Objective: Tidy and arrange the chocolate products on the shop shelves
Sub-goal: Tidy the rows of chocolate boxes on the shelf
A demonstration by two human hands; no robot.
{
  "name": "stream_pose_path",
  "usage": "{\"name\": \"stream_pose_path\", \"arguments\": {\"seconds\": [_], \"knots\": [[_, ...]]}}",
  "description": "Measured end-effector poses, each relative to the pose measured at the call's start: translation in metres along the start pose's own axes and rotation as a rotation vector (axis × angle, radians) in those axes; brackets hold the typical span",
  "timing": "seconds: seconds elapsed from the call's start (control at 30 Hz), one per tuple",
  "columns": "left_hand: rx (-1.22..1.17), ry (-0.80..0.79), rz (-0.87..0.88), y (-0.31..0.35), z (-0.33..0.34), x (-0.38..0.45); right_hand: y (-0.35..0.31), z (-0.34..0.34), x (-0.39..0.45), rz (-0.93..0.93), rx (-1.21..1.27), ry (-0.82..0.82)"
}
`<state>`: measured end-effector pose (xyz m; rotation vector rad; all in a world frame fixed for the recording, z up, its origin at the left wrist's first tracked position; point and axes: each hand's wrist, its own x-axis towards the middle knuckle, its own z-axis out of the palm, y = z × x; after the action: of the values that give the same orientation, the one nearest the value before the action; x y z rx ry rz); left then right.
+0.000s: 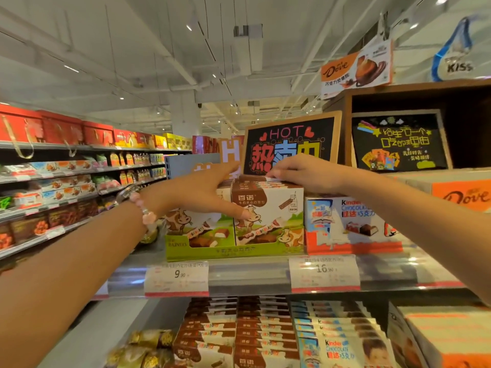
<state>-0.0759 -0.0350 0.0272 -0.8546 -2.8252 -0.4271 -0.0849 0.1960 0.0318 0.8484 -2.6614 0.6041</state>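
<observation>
Brown-and-white cow-print chocolate boxes (268,216) stand stacked in a green display tray (225,252) on the upper shelf. My left hand (196,189) lies over the left stack with straight fingers reaching back across its top, and the thumb presses the front of the right stack. My right hand (300,173) rests on top of the right stack, its curled fingertips pinching the edge of the topmost box. A bead bracelet sits on my left wrist.
A Kinder chocolate carton (345,221) stands right of the tray, an orange Dove box (462,195) further right. A "HOT" chalkboard sign (289,144) stands behind the stacks. Price tags (176,277) line the shelf edge. More chocolate bars (239,333) fill the shelf below. Aisle shelves (53,181) run along the left.
</observation>
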Motion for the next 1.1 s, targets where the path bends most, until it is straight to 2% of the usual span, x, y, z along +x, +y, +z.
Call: {"name": "stream_pose_path", "arguments": {"seconds": [0.17,0.27,0.3,0.37,0.43,0.5,0.67,0.87,1.0,1.1], "knots": [[-0.037,-0.050,0.075,0.003,-0.004,-0.003,-0.009,-0.008,-0.003,0.041,-0.017,-0.177],[0.016,-0.077,0.054,0.003,-0.004,-0.003,-0.006,-0.014,0.001,0.109,0.112,-0.036],[0.027,-0.086,0.047,0.002,-0.004,-0.002,-0.004,-0.017,0.001,0.154,0.138,-0.037],[0.028,-0.114,0.035,-0.001,-0.006,0.000,-0.002,-0.020,-0.001,0.247,0.131,-0.200],[0.034,-0.142,-0.024,-0.005,-0.010,-0.002,-0.003,-0.019,-0.005,0.296,0.010,-0.407],[0.061,-0.164,-0.115,-0.011,-0.014,-0.003,-0.003,-0.017,-0.005,0.293,-0.062,-0.476],[0.023,-0.215,-0.144,-0.010,-0.020,-0.002,-0.004,-0.009,-0.003,0.242,-0.047,-0.380],[-0.027,-0.066,-0.112,-0.016,-0.020,-0.004,-0.012,-0.006,-0.008,0.225,-0.016,-0.329],[-0.263,0.117,-0.123,-0.036,-0.020,-0.025,-0.015,-0.007,-0.019,0.234,-0.023,-0.199],[-0.649,0.334,-0.167,-0.041,0.007,-0.043,-0.013,-0.004,-0.029,0.292,-0.113,-0.067]]}}
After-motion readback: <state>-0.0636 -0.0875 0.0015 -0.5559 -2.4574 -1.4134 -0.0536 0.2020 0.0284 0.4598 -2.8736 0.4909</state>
